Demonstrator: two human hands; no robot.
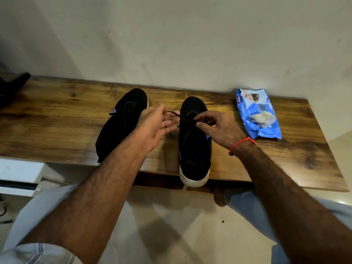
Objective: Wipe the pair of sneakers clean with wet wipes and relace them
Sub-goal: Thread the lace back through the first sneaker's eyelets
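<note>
Wooden bench [57, 119] runs along a pale wall [171, 35], dark grain, knots showing; its near edge overhangs a light floor.

Two black knit sneakers stand on the bench, toes toward the wall. Left sneaker [122, 122] sits mid-bench, angled, its heel at the near edge and partly hidden by the left forearm; a short lace end sticks out on its left side. Right sneaker [194, 138] lies just beside it, apart, nearly straight — its white heel sole juts past the near edge of the bench. Blue trim shows along its sides.

Wet wipes pack [258, 113] — blue and white, crumpled, lying flat toward the right end of the bench, close to the wall edge, well apart from the sneakers. A whitish wipe shows at its opening.

Dark object at the far left end of the bench, cut off by the frame; cannot tell what it is.

Left hand [158, 126] hovers between the two sneakers, palm turned toward the right one, fingers loosely curled, with a strand of the black lace [174, 113] pinched at the fingertips. Right hand [217, 128] is over the right sneaker's lacing, thumb and forefinger pinching the other lace end, remaining fingers curled. Red thread band [242, 142] on the right wrist.
</note>
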